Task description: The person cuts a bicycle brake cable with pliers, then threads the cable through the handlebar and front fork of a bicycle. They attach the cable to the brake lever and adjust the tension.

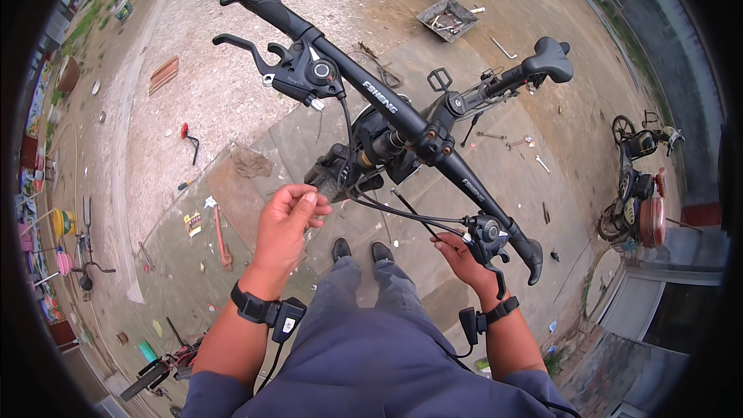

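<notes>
In front of me stands a black bicycle, its handlebar point(379, 101) slanting across the view, with a brake and shifter unit point(313, 73) at the upper end and another point(486, 236) at the lower. My left hand point(298, 213) is beside the front fork, fingers curled and thumb pressed near the index finger; what they hold, if anything, is unclear. My right hand point(457, 255) grips a thin black cable point(414, 213), just left of and partly behind the lower shifter. More cables loop below the stem point(433, 139). The saddle point(548, 62) shows at the upper right.
Scattered wrenches point(542, 162), a red-handled tool point(220, 240) and two metal trays point(449, 22) lie on the paved ground point(186, 263). A scooter point(642, 201) stands at the right by a wall, another bicycle point(151, 375) is at the lower left, and buckets point(63, 223) line the left edge.
</notes>
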`<state>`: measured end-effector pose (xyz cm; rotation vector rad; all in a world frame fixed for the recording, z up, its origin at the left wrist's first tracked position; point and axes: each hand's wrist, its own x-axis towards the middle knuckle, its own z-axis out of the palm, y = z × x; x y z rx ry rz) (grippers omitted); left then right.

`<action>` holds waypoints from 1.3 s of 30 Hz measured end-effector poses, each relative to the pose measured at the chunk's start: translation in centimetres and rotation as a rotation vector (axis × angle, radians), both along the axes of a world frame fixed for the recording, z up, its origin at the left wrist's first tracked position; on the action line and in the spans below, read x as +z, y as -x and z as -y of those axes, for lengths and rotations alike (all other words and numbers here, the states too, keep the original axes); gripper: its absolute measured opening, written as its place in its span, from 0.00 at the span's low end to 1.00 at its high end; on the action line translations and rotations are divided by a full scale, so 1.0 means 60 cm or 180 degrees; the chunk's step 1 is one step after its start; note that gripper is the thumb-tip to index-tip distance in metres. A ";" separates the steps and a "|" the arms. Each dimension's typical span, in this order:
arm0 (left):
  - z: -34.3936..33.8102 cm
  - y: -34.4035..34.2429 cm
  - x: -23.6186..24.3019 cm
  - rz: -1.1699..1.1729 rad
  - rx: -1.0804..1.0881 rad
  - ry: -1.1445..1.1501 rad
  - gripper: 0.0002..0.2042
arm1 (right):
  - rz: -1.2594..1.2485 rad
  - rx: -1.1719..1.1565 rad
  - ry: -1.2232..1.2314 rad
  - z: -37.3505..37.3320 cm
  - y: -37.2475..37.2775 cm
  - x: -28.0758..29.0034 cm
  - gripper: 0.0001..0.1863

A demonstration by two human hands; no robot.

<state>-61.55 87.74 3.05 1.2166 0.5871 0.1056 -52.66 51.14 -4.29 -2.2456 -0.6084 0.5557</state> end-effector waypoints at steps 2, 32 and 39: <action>-0.004 -0.008 0.001 0.0021 -0.0013 0.0029 0.08 | 0.0056 -0.0058 0.0036 -0.007 -0.008 -0.002 0.10; 0.112 0.038 -0.069 -0.0440 -0.2908 0.0332 0.13 | -0.0441 0.0769 0.0031 -0.057 0.084 0.009 0.11; 0.139 0.027 -0.043 0.0602 -0.3403 -0.1108 0.11 | 0.0046 0.0667 0.0220 -0.064 0.097 0.039 0.09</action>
